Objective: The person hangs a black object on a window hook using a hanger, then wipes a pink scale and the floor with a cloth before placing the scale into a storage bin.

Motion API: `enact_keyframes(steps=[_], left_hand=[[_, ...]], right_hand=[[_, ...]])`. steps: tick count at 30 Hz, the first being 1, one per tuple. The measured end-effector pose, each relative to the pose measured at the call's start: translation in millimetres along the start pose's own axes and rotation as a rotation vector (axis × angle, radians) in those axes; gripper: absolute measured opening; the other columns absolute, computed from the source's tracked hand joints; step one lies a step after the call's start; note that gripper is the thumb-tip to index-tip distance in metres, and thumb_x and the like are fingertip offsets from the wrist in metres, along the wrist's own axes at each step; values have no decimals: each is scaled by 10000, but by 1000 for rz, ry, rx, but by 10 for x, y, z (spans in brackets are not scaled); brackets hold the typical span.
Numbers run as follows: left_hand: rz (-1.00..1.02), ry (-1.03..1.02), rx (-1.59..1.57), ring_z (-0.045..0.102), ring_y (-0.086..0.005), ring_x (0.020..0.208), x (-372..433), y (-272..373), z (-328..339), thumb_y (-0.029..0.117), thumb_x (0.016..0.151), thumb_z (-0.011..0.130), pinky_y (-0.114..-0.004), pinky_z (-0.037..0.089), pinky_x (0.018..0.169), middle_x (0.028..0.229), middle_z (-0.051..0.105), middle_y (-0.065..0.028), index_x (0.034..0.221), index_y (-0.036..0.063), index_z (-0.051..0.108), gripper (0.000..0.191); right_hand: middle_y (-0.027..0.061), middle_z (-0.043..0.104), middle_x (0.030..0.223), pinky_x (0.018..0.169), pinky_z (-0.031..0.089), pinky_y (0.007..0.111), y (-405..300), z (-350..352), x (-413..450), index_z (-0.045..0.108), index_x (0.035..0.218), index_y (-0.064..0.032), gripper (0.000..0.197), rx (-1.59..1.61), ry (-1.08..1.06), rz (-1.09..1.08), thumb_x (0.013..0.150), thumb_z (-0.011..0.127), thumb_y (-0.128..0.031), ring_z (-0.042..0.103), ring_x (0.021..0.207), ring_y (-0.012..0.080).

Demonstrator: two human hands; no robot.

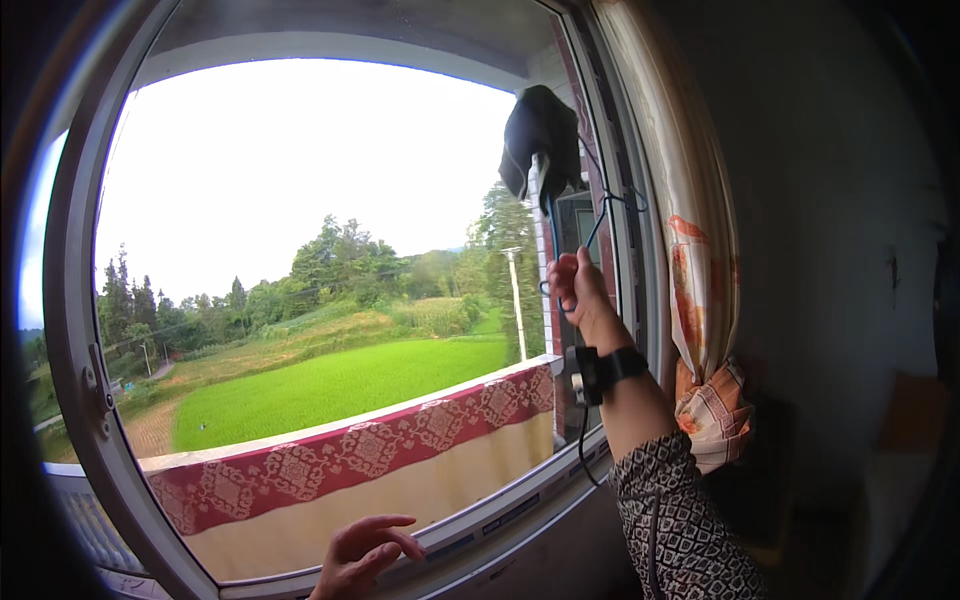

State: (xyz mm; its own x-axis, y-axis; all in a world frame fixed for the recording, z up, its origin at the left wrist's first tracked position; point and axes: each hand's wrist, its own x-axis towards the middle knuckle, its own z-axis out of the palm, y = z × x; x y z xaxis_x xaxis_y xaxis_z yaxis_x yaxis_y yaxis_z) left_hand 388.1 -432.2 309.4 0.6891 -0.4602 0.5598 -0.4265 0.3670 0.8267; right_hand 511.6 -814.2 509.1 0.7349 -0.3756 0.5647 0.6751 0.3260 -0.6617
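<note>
My right hand (pixel 577 283) is raised near the right side of the window, fingers closed around a bent blue wire, apparently a clothes hanger (pixel 596 226). At the wire's upper end sits a bunched dark cloth (pixel 538 139), with a loose strip hanging from it. Whether the cloth touches a glass pane cannot be told. Low in the view, my left hand (pixel 367 551) hovers by the bottom window rail (pixel 480 536), fingers apart and holding nothing. A black strap with a small device (pixel 600 371) circles my right wrist, and a cable runs from it.
On the left stands a sliding sash frame (pixel 75 300) with a latch (pixel 101 390). A patterned curtain (pixel 701 247), tied at its lower part, hangs right of my arm. Beyond the window are a balcony parapet with a red patterned band (pixel 360 450) and a green field (pixel 337 386).
</note>
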Motion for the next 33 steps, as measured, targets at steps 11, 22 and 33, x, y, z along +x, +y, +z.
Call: enact_keyframes(steps=[11, 22, 33], left_hand=[[-20, -24, 88, 559, -172, 739, -283, 191, -367, 118, 838, 535, -291, 454, 709, 768, 579, -102, 1098, -72, 486, 325], [-8, -88, 305, 556, -160, 742, -311, 331, -326, 209, 842, 550, -283, 453, 700, 764, 586, -91, 1110, -48, 493, 375], [128, 155, 598, 566, -161, 685, -734, 639, -550, 174, 846, 544, -280, 470, 642, 725, 590, -104, 1068, -70, 512, 331]], right_hand=[[-3, 469, 565, 360, 261, 220, -631, 114, 1242, 454, 675, -89, 510, 23, -376, -178, 922, 146, -413, 354, 407, 89], [40, 520, 588, 281, 271, 163, -573, 1737, -160, 495, 786, -24, 428, -143, -514, -87, 939, 236, -329, 412, 376, 53], [138, 588, 695, 406, 408, 230, -994, 1044, 1411, 459, 781, -3, 418, -17, -172, -175, 936, 167, -258, 475, 457, 156]])
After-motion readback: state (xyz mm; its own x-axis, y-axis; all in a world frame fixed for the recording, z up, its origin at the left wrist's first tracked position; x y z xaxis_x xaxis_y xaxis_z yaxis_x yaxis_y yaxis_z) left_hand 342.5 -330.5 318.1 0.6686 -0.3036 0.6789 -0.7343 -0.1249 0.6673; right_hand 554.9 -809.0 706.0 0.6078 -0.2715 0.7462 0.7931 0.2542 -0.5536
